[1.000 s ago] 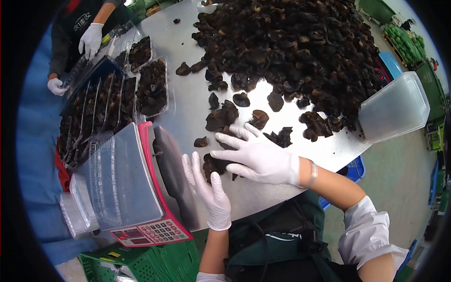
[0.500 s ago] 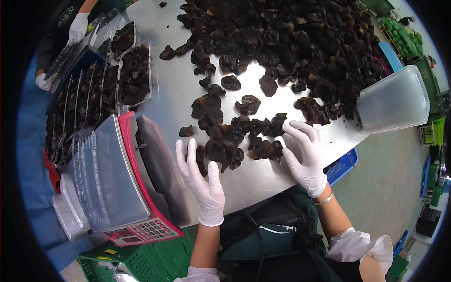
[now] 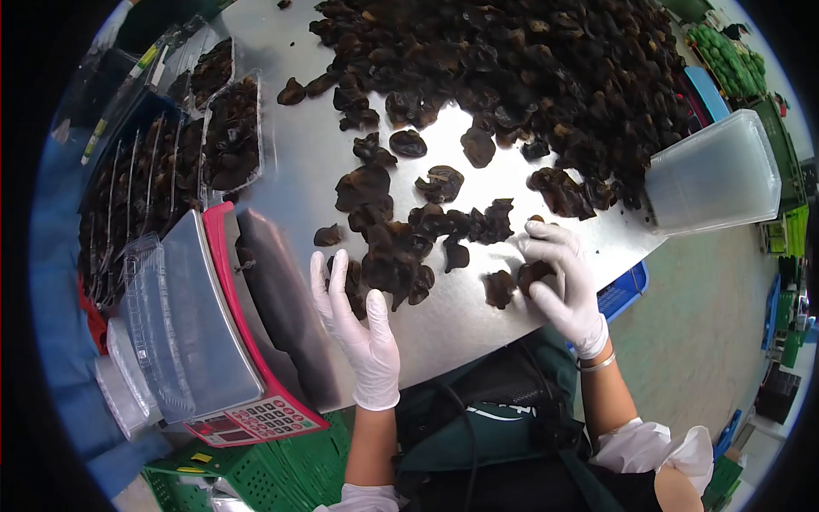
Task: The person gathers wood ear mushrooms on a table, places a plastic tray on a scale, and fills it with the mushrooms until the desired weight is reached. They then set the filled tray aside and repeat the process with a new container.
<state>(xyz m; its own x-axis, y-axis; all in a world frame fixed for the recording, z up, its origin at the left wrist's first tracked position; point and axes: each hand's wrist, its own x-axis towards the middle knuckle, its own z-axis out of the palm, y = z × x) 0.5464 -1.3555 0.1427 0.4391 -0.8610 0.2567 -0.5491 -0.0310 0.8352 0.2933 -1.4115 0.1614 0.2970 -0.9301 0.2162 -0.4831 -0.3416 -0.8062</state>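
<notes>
Dark wood ear mushrooms [image 3: 388, 260] lie in a loose cluster on the metal table [image 3: 444, 341]. Beside the cluster's left side, my left hand [image 3: 363, 337], in a white glove, is open with its fingers spread and pointing away from me. My right hand [image 3: 563, 286], gloved too, curls its thumb and fingers round a wood ear mushroom [image 3: 533, 275] near the table's front edge. Another small mushroom piece [image 3: 500, 288] lies just left of it. One brownish bit shows by my right fingertips.
A large mushroom heap [image 3: 512, 68] covers the table's far side. At right lies a translucent plastic tub [image 3: 717, 183]. A pink-edged scale [image 3: 256, 410] stands at left, with filled clear trays [image 3: 235, 132] behind it. A blue basket [image 3: 623, 290] is below the table edge.
My right hand has drawn right and slightly towards me, and mushroom pieces have come away from the cluster with it. The co-worker's gloved hands at upper left have shifted.
</notes>
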